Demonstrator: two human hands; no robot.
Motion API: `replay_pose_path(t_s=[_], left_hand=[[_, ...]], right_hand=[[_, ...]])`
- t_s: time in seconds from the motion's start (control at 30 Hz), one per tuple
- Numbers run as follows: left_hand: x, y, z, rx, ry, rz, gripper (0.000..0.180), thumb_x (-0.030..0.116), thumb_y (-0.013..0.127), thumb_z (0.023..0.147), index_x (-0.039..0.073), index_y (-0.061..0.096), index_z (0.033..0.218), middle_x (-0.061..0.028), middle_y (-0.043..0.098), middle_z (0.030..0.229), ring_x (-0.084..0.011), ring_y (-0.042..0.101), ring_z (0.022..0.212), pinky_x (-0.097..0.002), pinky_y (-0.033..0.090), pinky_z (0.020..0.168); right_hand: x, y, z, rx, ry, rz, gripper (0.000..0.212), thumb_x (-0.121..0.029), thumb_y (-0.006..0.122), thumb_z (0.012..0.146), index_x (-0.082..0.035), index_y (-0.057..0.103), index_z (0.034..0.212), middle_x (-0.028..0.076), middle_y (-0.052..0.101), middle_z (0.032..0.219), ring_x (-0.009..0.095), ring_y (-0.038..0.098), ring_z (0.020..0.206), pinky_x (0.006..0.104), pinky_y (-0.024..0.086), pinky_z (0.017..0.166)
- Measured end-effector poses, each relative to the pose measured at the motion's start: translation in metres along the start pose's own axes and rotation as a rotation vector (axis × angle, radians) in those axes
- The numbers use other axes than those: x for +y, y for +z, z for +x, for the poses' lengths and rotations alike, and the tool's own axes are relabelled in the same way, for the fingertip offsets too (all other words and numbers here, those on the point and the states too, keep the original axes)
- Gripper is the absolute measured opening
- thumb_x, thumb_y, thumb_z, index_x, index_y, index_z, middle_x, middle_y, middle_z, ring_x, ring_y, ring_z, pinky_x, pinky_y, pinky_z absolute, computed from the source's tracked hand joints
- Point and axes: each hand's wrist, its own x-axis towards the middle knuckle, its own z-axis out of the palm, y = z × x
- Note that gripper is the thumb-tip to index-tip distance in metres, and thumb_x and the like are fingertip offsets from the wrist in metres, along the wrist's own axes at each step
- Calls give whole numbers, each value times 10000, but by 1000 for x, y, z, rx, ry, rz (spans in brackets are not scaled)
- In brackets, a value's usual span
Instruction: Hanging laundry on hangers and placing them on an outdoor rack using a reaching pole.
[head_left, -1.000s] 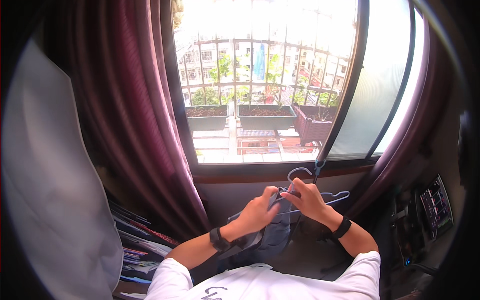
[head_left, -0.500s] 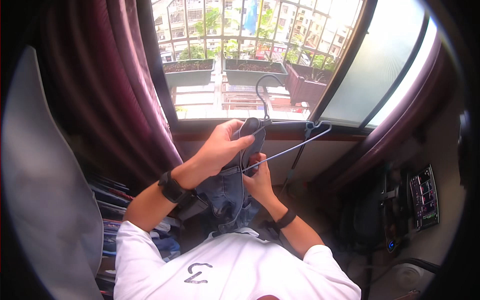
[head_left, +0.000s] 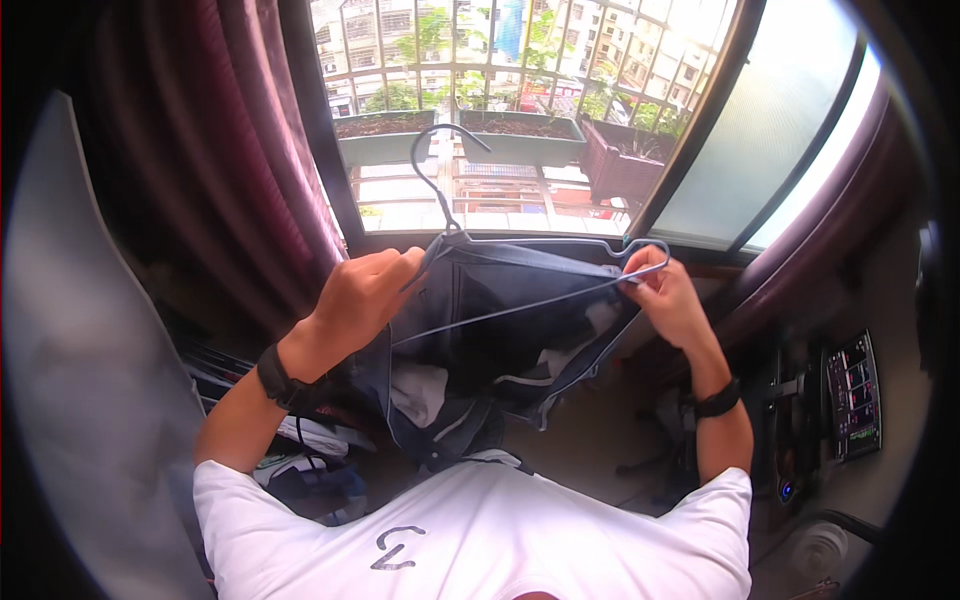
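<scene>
A thin grey-blue hanger [head_left: 520, 308] crosses gaping denim jeans [head_left: 480, 288].

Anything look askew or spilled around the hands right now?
The hanger looks askew: its hook sits nearer the left hand than the right hand, and its lower bar slants down leftward across the open denim garment. No spill shows.

We had jeans [head_left: 480, 288] and a clothes hanger [head_left: 450, 226] before us, planter boxes [head_left: 525, 146] behind, a curtain [head_left: 200, 160] left, a monitor [head_left: 854, 395] right.
</scene>
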Motion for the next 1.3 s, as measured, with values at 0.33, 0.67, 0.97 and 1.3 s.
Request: replay_pose_path(t_s=[0.33,0.67,0.97,1.3], left_hand=[[-16,-29,10,-12,295,233,292,16,605,734,38,559,1021,-50,393,607,-200,475,503,-316,384,440],[-9,-2,-17,-168,374,414,237,77,609,728,98,551,957,4,394,579,-124,442,481,-249,347,430],[-1,-7,-3,-42,315,395,297,30,649,682,70,585,969,-19,378,599,-150,459,501,-278,364,446],[19,-23,16,-108,218,115,332,10,630,683,73,586,1007,-48,374,609,-185,435,486,-316,352,437]], right_hand=[[-59,-17,-12,-33,-42,-456,158,5,638,770,14,529,884,84,563,721,106,520,640,256,428,588],[-68,-23,-41,-120,129,-529,367,69,550,745,-55,471,1081,70,444,589,190,484,556,310,400,556],[-111,-21,-75,-472,352,-590,505,38,577,682,-84,465,1158,98,512,571,226,532,519,338,407,521],[-55,-36,-51,187,-175,-848,274,91,601,713,-33,496,934,145,505,788,334,563,792,402,446,684]])
